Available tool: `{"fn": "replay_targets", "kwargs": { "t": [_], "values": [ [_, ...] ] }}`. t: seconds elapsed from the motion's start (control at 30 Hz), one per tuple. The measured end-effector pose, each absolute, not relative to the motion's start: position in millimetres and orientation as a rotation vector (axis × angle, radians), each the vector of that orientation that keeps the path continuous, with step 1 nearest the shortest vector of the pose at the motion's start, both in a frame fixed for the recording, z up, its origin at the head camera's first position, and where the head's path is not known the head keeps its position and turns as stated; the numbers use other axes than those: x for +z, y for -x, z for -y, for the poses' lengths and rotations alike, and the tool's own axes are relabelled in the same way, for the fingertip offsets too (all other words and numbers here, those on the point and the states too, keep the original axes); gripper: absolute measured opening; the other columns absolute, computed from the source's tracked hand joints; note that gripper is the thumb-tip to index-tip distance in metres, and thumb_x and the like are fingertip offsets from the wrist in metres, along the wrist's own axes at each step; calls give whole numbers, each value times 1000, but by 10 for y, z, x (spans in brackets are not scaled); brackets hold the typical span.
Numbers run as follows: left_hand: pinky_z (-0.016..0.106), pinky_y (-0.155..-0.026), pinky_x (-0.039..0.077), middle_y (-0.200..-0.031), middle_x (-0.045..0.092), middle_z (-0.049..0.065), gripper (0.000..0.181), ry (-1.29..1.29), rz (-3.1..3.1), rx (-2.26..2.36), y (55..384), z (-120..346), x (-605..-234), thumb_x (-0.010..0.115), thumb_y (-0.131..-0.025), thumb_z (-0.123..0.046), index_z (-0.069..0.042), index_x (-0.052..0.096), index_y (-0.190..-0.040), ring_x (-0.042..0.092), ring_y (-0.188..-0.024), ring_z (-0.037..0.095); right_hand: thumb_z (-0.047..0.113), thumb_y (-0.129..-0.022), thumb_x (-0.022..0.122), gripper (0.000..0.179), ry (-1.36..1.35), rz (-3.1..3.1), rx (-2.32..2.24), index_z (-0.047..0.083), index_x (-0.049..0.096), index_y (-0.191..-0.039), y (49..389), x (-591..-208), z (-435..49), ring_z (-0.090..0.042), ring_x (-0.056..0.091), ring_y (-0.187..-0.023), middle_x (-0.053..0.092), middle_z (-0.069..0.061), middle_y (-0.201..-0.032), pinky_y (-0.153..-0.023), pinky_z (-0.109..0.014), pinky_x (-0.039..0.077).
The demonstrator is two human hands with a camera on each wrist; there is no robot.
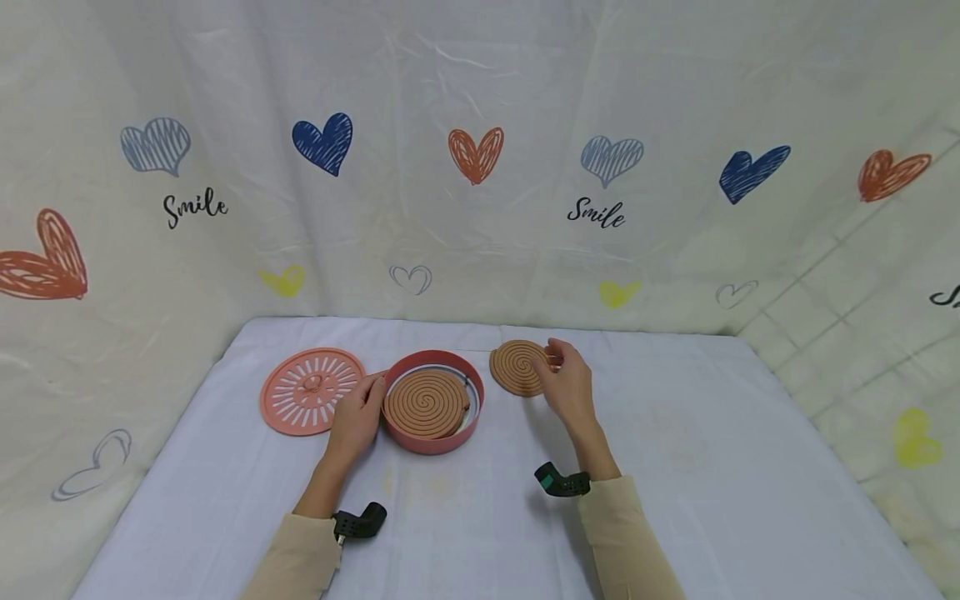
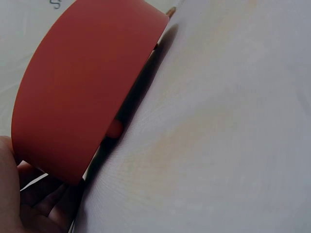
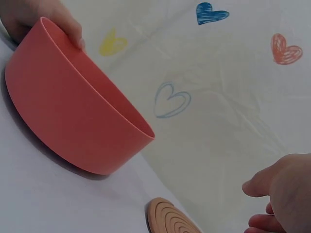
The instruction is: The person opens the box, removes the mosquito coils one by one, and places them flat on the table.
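head view: the left hand [image 1: 356, 421] grips the red bowl [image 1: 431, 447], which stands mouth up to that hand's right, coils [image 1: 426, 402] inside. just left of the right hand [image 1: 568, 385], thumb and fingers parted, the loose coil [image 1: 513, 367] lies flat, evenly round, spiral facing up; contact is hard to tell. left of the left hand lies the pink lid [image 1: 312, 386].

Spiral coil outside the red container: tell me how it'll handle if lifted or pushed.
The coil is probably stiff, since it keeps an even spiral. It may snap fairly easily, as each turn looks thin. Its broad, flat shape makes rolling seem unlikely if pushed.
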State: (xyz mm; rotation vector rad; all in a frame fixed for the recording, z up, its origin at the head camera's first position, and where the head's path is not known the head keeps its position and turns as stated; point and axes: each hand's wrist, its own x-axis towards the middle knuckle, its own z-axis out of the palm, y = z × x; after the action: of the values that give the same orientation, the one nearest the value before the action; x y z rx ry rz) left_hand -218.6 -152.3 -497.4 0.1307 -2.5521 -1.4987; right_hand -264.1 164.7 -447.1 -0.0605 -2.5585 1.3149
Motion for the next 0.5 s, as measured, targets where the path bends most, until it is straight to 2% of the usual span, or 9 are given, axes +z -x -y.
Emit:
{"fn": "replay_targets", "kwargs": {
  "t": [0.5],
  "values": [
    [51,-110,46,-135,65,12,49,-142,2549,-1515,2178,1521,-4982,42,-106,-45,-12,61,-136,58,-132,28,22,-95,66,50,-6,2513,1366,-3,53,-137,2590,-4375,-1577,-31,63,-111,64,-19,-123,-98,-44,54]
  ]
}}
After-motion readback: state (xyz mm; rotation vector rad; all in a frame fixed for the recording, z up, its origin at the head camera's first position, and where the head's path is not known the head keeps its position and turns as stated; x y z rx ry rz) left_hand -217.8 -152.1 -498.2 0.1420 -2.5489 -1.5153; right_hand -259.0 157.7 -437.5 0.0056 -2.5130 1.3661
